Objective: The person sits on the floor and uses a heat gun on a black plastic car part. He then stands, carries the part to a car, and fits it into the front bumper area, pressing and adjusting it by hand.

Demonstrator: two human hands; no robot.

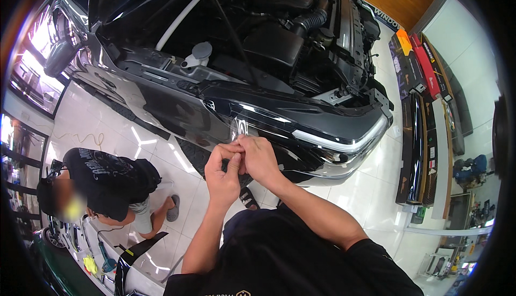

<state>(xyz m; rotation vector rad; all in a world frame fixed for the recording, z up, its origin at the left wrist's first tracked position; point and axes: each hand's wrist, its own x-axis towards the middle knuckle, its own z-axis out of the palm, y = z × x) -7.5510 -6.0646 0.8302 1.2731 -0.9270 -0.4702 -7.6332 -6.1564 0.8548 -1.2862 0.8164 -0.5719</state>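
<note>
My left hand [222,171] and my right hand [259,160] meet at the front corner of a dark car, fingers pinched together. From between the fingertips a shiny strip of clear film [242,128] rises toward the edge of the fender. How far the film reaches over the paint is hard to see. The glossy fender [166,110] lies beyond my left hand. Close by my right hand is the headlight [338,144], with a pale light strip. My fingers hide the part of the film they grip.
The engine bay [279,33] is exposed, with a prop rod [228,24] across it. At left a person in black [113,180] bends over a bench with a heat gun [108,264]. Long boxes [424,151] lean at right. White tiles [376,199] cover the floor.
</note>
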